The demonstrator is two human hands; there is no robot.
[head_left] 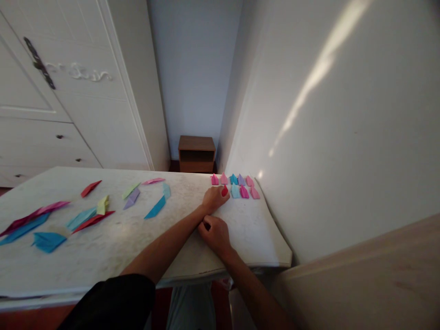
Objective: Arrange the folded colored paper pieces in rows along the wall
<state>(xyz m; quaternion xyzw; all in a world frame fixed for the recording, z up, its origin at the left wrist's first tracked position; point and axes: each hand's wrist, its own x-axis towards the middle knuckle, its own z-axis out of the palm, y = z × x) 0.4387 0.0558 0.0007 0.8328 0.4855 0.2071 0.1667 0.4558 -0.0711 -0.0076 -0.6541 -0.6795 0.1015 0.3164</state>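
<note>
My left hand reaches across the white table, its fingers pinched on a small red folded paper piece. This piece is at the left end of the nearer of two rows of folded paper pieces. Beside it in that row are a light blue piece, a magenta piece and a pink piece. My right hand is loosely curled just below the left wrist, apparently against it. Nothing shows in its fingers, though its fingertips are partly hidden.
Loose folded papers lie over the left of the table, among them a blue piece, a red strip and a purple piece. A white wall borders the right side. Behind stand a white wardrobe and a brown cabinet.
</note>
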